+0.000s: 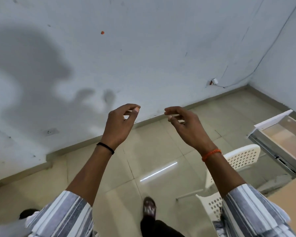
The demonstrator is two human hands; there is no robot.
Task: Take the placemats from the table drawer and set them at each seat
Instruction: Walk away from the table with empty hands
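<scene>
Both hands are hovering empty over the floor, the left hand [120, 124] and right hand [186, 127] each with a loosely curled, half-open grip holding nothing. The drawer [280, 134] is standing pulled open well off to the right of the right grip, beyond a white chair [241, 157]. No placemats are showing anywhere, and only a corner of the tabletop [290, 202] is in view, so I am judging the setting as hardly begun or unverifiable.

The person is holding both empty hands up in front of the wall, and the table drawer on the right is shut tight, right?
Not quite. The head view shows the white table drawer pulled open, its pale wooden bottom showing. The rest is right: the left hand and the right hand are both raised before the pale grey wall, fingers curled, holding nothing.
</scene>
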